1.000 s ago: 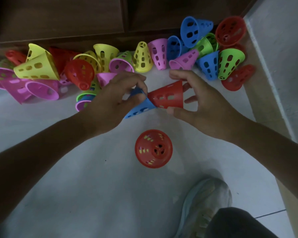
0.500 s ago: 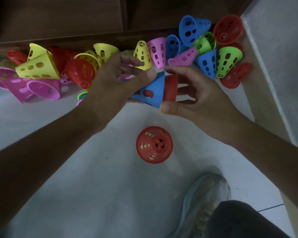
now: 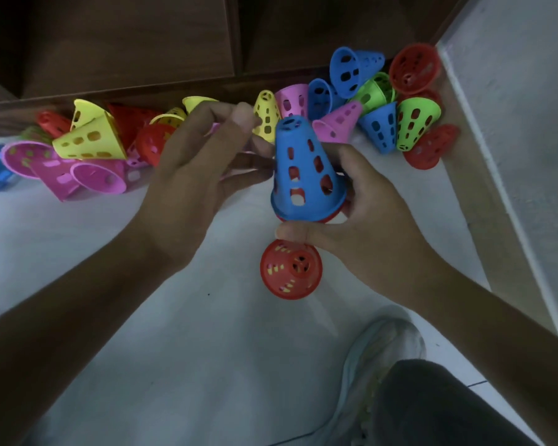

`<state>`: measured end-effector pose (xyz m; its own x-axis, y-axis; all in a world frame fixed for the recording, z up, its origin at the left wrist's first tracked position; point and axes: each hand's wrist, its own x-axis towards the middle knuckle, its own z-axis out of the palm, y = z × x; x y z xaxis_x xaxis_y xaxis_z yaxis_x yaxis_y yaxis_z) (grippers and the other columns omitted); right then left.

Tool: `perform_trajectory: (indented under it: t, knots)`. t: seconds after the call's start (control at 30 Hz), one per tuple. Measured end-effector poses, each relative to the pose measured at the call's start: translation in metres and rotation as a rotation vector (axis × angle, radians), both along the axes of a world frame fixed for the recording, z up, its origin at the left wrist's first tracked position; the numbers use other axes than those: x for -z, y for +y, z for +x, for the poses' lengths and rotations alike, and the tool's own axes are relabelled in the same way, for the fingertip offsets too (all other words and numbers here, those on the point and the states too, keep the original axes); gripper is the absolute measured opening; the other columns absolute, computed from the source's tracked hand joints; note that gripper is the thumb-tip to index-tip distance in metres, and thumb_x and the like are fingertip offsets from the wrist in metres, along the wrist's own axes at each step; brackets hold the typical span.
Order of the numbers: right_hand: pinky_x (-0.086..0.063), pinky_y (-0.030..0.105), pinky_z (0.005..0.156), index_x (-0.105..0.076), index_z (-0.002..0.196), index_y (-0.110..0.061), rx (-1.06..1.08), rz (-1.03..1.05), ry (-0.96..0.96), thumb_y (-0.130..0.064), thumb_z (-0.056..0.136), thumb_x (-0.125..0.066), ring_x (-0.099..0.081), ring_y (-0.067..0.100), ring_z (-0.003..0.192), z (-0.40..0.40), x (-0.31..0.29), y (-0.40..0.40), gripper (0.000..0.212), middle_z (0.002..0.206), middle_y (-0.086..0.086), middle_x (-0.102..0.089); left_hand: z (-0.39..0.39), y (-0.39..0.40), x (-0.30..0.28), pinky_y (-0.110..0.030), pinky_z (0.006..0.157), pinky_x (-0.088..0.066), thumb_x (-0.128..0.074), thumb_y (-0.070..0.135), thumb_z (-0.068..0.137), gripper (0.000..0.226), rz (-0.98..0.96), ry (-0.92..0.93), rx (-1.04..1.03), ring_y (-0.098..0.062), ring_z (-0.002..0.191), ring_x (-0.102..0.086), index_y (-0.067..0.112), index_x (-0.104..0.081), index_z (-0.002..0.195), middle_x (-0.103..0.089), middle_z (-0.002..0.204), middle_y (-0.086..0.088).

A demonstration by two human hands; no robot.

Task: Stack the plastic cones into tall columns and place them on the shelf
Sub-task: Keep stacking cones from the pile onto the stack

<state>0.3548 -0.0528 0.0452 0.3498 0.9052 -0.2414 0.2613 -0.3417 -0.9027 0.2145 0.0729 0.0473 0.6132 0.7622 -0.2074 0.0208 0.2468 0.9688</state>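
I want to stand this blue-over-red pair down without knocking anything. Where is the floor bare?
Bare white floor lies left of the red stack, in front of the pink cones, beneath the left forearm. The strip along the wooden shelf base is crowded with loose cones.

My forearms are bare, with no sleeves, watch or rings on my left hand (image 3: 187,188) or right hand (image 3: 368,226). Below my right hand, I wear a pale mesh sneaker (image 3: 377,365) and dark grey trousers (image 3: 438,410).

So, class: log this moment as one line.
right hand: holds blue cone nested over red cone | left hand: open beside | floor stack: waiting
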Motion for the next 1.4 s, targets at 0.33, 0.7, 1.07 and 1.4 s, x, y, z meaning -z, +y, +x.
perform_trajectory:
  t: [0.33,0.7,1.07,1.4]
  knots:
    - [-0.055,0.032,0.099,-0.050,0.128,-0.033,-0.025,0.033,0.155,-0.019,0.067,-0.091,-0.061,0.006,0.116,-0.024,-0.006,-0.026,0.075,0.120,-0.016,-0.063,-0.025,-0.005,0.014,-0.024,0.078,-0.056,-0.048,0.025,0.101,0.018,0.194,0.169,0.003,-0.015,0.094,-0.069,0.012,-0.059,0.107,-0.070,0.095,0.004]
    - [-0.038,0.025,0.114,-0.045,0.139,-0.036,-0.097,-0.025,-0.086,-0.022,0.075,-0.087,-0.037,-0.001,0.139,-0.035,0.043,-0.049,0.078,0.147,-0.018,-0.044,-0.053,-0.011,0.042,-0.041,0.082,-0.059,-0.056,0.024,0.091,0.020,0.232,0.319,-0.004,-0.022,0.090,-0.071,0.012,-0.065,0.105,-0.073,0.094,-0.001]
    - [-0.047,0.015,0.100,-0.047,0.138,-0.034,-0.060,0.015,-0.034,-0.020,0.075,-0.087,-0.047,-0.007,0.127,-0.032,0.062,-0.039,0.075,0.141,-0.022,-0.047,-0.054,0.002,0.056,-0.040,0.083,-0.058,-0.059,0.008,0.098,0.011,0.314,0.453,-0.005,-0.018,0.090,-0.070,0.009,-0.067,0.105,-0.072,0.097,-0.002]
    - [-0.053,0.026,0.097,-0.047,0.139,-0.029,-0.034,0.060,-0.041,-0.025,0.072,-0.090,-0.057,0.002,0.117,-0.008,0.067,0.000,0.080,0.131,-0.014,-0.053,-0.029,0.011,0.058,-0.031,0.086,-0.057,-0.059,0.004,0.097,0.015,0.389,0.475,0.008,-0.010,0.090,-0.069,0.013,-0.067,0.106,-0.072,0.097,0.007]
